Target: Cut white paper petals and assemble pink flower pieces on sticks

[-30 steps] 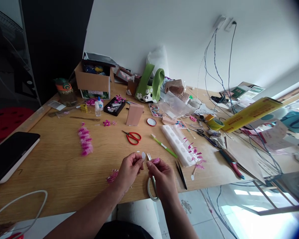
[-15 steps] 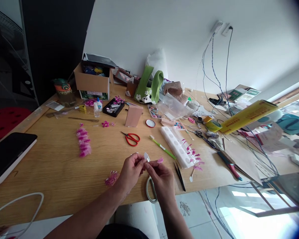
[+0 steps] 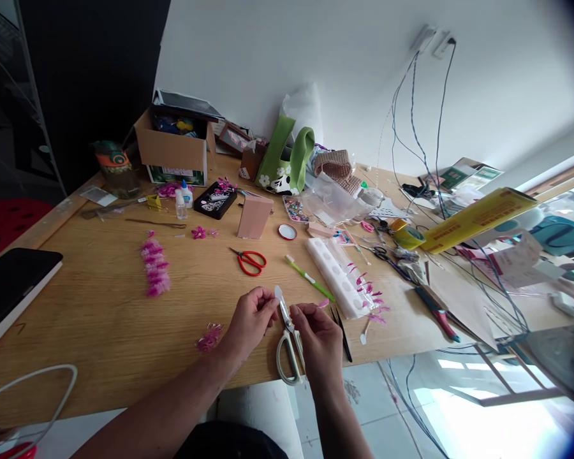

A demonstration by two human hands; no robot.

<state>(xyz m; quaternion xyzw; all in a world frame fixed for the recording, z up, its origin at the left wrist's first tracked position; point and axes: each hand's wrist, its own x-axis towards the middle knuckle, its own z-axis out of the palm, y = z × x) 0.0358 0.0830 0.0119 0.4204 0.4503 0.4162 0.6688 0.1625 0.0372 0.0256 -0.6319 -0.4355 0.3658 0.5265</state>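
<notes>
One flat, white, rounded piece (image 3: 278,292) stood up from the left hand (image 3: 250,320), pinched between thumb and fingers above the wood-grained desk (image 3: 95,319). The right hand (image 3: 321,335) had its fingers curled in around a thin pink petal (image 3: 324,303), the tip poking out; whether its thumb and forefinger gripped anything more, I could not tell. Between the hands lay scissors (image 3: 289,326) with metal blades and smooth, cream loop handles. Slim black tweezers (image 3: 346,344) lay just beside the right hand, a shiny pink tuft (image 3: 209,338) near the left.
</notes>
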